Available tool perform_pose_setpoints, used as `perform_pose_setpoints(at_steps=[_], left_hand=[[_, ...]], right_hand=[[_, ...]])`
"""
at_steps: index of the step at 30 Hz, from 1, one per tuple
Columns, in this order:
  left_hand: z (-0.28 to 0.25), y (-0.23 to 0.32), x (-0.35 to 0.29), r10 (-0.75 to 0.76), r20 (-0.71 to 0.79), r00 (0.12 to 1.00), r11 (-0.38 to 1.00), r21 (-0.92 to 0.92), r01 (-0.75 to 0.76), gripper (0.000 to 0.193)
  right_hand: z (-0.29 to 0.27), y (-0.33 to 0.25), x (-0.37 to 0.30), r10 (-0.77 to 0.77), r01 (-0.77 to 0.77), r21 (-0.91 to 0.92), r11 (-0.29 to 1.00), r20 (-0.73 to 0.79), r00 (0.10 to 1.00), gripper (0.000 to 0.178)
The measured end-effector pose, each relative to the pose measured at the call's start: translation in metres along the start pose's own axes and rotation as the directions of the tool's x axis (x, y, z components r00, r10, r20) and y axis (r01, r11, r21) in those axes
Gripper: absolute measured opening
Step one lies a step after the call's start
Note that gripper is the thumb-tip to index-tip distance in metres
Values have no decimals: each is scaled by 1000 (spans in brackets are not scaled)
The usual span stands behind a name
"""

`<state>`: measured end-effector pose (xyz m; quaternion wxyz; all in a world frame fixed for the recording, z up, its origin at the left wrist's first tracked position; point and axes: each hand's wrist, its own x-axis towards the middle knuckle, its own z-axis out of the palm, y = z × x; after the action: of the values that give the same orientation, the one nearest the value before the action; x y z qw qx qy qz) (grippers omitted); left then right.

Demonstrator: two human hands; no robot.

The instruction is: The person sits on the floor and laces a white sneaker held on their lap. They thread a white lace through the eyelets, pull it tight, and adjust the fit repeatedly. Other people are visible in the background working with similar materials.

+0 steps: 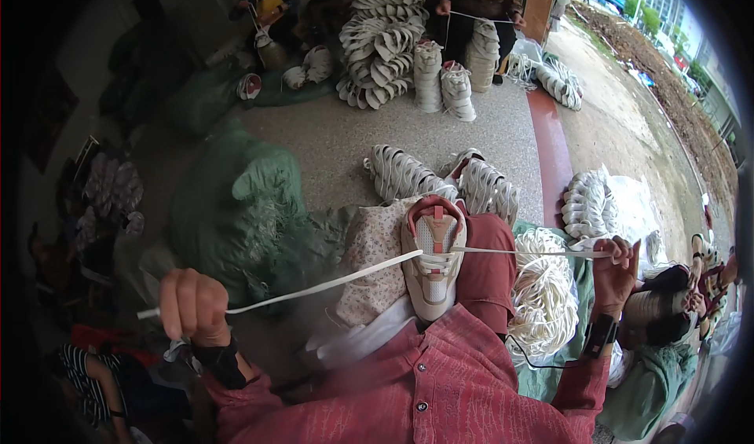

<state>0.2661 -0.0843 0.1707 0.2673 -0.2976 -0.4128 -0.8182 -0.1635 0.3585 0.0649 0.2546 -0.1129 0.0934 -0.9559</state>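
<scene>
A beige and white shoe upper point(434, 257) with a red lining and red tabs rests on my lap, its toe toward me. One flat white shoelace point(338, 277) runs through its eyelets and stretches out to both sides. My left hand point(193, 304), out to the left, is closed around one end, with the tip poking out beyond the fist. Far to the right my right hand point(615, 269) pinches the other end between its fingers. Both lengths look taut. A flowered cloth point(375, 251) covers my left thigh beside the upper.
A big heap of white laces point(543, 291) lies by my right leg. Stacked shoe uppers point(408, 175) stand on the floor ahead, with more stacks point(385, 39) at the back. Green sacks point(243, 200) bulge at the left. Other people point(481, 4) sit at the back and right.
</scene>
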Motion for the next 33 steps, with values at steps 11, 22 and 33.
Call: perform_pose_setpoints(at_steps=[11,22,33], left_hand=[[50,-96,72,-276,731,624,899,-33,436,27],[83,-79,88,-157,774,614,931,-91,353,26],[77,-59,90,-135,767,627,966,-39,257,26]], right_hand=[[30,64,10,212,-172,-965,199,-129,969,27],[19,254,43,803,791,-574,-214,358,477,24],[29,250,45,876,916,-341,-212,349,332,39]])
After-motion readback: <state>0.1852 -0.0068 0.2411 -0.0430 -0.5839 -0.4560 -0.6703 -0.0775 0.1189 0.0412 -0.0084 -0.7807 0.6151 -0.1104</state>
